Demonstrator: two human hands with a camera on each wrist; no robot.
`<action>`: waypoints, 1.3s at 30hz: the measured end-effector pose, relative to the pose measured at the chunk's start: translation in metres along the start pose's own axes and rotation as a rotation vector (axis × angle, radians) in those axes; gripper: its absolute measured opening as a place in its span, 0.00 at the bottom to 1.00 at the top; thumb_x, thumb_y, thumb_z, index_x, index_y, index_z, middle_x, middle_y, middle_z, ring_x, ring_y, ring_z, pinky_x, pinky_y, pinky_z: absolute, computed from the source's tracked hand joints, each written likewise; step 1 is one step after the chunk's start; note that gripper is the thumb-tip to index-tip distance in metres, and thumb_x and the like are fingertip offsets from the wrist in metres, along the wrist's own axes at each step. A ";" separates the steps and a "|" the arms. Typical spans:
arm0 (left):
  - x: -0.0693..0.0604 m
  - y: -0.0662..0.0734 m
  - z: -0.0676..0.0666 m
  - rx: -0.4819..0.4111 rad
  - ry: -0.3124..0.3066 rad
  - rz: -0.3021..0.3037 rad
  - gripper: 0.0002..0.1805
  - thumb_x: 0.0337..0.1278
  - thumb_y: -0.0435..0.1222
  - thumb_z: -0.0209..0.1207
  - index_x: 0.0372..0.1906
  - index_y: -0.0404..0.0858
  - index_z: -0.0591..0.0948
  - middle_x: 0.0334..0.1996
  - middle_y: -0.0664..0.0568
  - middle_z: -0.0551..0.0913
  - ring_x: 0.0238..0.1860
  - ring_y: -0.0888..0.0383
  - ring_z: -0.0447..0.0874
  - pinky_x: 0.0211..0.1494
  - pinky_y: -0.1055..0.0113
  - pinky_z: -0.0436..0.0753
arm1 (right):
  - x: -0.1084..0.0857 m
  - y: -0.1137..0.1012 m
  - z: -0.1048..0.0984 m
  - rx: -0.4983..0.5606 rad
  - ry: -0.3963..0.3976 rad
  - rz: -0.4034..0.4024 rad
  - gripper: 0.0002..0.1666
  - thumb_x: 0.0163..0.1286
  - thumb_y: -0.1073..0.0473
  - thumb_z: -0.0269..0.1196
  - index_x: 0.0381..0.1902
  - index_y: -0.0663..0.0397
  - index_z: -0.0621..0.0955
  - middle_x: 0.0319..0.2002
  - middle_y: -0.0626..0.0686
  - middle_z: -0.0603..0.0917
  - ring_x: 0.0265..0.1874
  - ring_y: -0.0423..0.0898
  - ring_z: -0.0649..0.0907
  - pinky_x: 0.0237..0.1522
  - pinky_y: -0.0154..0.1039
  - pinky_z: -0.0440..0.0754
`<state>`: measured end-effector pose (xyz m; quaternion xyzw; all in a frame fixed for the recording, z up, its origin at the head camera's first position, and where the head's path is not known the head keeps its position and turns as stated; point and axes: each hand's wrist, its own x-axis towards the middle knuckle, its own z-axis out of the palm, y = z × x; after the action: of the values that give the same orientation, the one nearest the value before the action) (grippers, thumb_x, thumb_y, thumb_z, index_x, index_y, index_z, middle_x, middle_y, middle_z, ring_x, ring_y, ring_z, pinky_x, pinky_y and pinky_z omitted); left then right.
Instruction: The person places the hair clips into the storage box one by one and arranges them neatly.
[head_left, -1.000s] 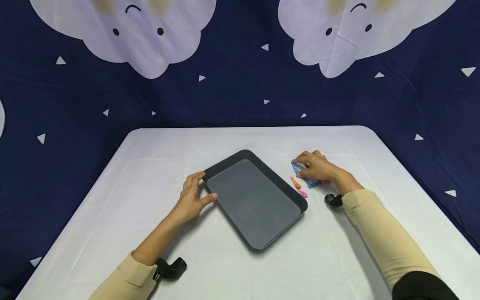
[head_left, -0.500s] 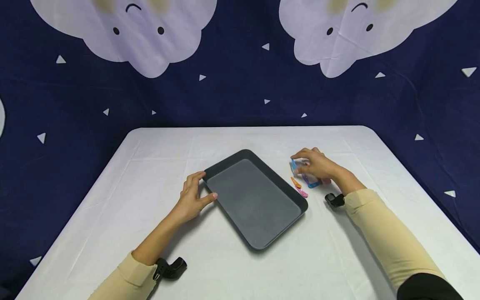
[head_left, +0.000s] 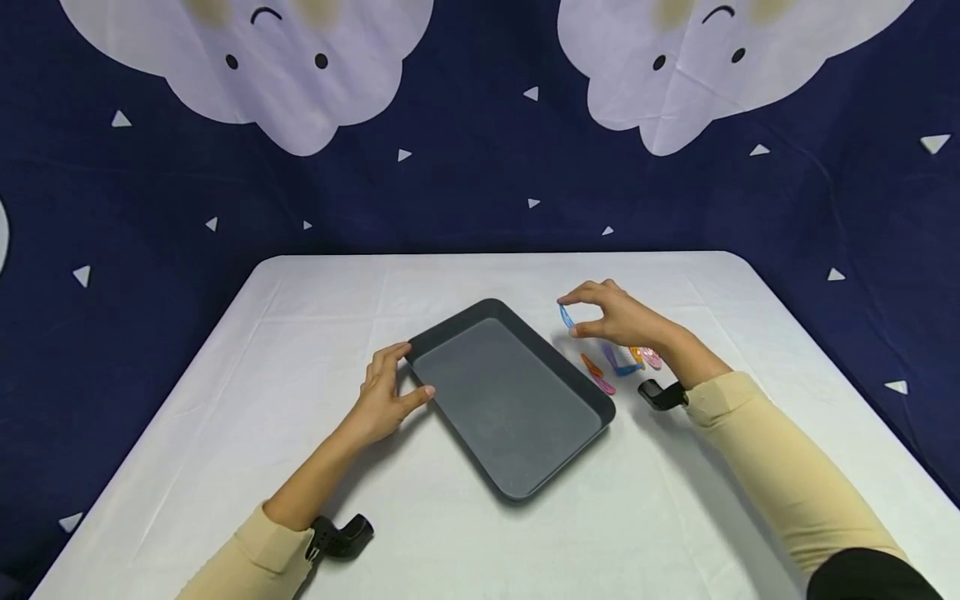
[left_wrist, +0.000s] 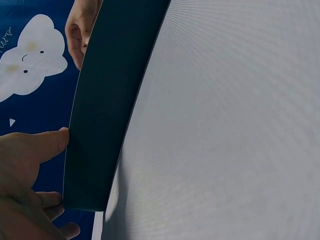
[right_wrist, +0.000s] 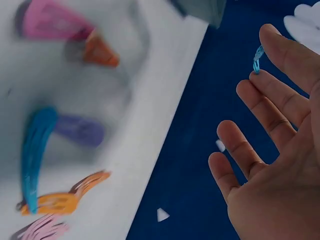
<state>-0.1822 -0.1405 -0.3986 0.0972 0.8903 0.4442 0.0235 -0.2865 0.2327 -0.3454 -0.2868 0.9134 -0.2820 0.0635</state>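
Note:
My left hand rests at the left edge of a dark grey baking tray, thumb and fingertips touching its rim without curling round it. In the left wrist view the tray's outer wall stands beside the thumb. Between thumb and index fingertip, my right hand pinches a light blue snap hair clip, raised above the table. The same clip shows in the right wrist view, the other fingers spread. Below lie loose hair clips: orange, pink, blue, purple.
A yellow-orange clip and a pale pink clip lie near my right wrist. The white-covered table ends at a dark blue cloth backdrop with clouds and triangles.
My right hand has lifted the light blue hair clip from the others and moved left and up, towards the tray's far side. The left hand and tray have not moved.

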 end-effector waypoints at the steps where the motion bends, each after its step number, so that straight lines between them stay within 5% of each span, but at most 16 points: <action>1: 0.000 0.000 0.000 -0.001 0.001 0.002 0.43 0.56 0.42 0.62 0.72 0.37 0.53 0.71 0.43 0.50 0.72 0.43 0.46 0.68 0.40 0.49 | 0.001 -0.004 0.000 -0.002 0.002 -0.015 0.32 0.60 0.53 0.67 0.62 0.49 0.74 0.61 0.53 0.74 0.56 0.55 0.67 0.61 0.58 0.63; 9: 0.000 0.001 -0.001 -0.014 -0.002 0.003 0.43 0.57 0.42 0.62 0.72 0.37 0.52 0.71 0.44 0.50 0.72 0.44 0.45 0.68 0.40 0.48 | 0.008 -0.034 0.006 -0.005 -0.005 -0.101 0.32 0.60 0.54 0.67 0.62 0.51 0.74 0.60 0.53 0.75 0.57 0.54 0.67 0.70 0.60 0.49; 17: 0.000 0.001 -0.001 -0.013 0.002 0.010 0.43 0.56 0.42 0.62 0.72 0.37 0.52 0.71 0.44 0.50 0.72 0.44 0.46 0.68 0.40 0.48 | 0.013 -0.056 0.018 0.004 -0.016 -0.148 0.32 0.59 0.52 0.67 0.62 0.48 0.74 0.60 0.49 0.75 0.55 0.50 0.67 0.58 0.54 0.66; 39: 0.000 -0.001 0.001 -0.009 0.008 0.013 0.43 0.56 0.42 0.62 0.72 0.36 0.53 0.71 0.43 0.50 0.72 0.44 0.46 0.68 0.39 0.47 | 0.032 -0.089 0.058 -0.015 -0.037 -0.247 0.31 0.58 0.54 0.69 0.61 0.45 0.76 0.57 0.47 0.76 0.51 0.47 0.69 0.54 0.47 0.67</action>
<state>-0.1822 -0.1399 -0.4001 0.1010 0.8878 0.4487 0.0177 -0.2533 0.1274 -0.3433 -0.4028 0.8719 -0.2753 0.0429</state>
